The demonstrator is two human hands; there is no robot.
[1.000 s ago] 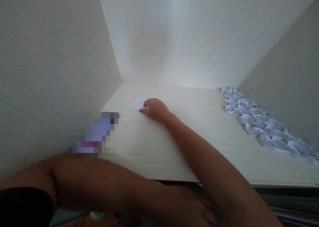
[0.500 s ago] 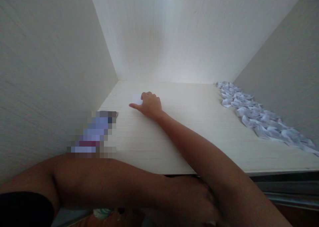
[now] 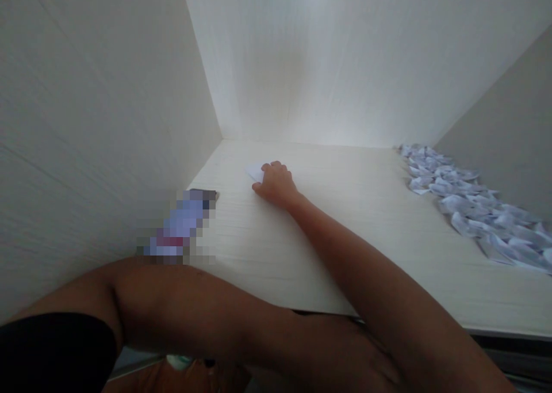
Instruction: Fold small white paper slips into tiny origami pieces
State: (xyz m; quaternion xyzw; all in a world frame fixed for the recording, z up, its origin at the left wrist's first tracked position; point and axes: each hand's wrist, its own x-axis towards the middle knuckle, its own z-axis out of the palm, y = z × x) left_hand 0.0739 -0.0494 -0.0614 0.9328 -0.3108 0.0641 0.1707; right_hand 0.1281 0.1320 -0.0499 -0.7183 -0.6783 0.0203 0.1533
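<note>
A small piece of white paper [image 3: 254, 173] lies on the pale desk top [image 3: 241, 266] towards the back, partly covered by my right hand [image 3: 278, 186]. The thumb and curled fingers of that hand close over the paper's right part. My left arm lies across the front edge of the desk. My left hand [image 3: 366, 355] rests low beneath my right forearm, and its fingers are mostly hidden, so its grip does not show.
Rows of folded white papers [image 3: 470, 203] line the right side of the desk. A phone-like object, blurred out [image 3: 183, 220], lies at the left near my left arm. Pale panels [image 3: 302, 65] enclose the desk at the back and both sides.
My right thumb, stretched out before, has drawn in towards the fingers at the paper. The whole view has shifted slightly, moving things to the right in it.
</note>
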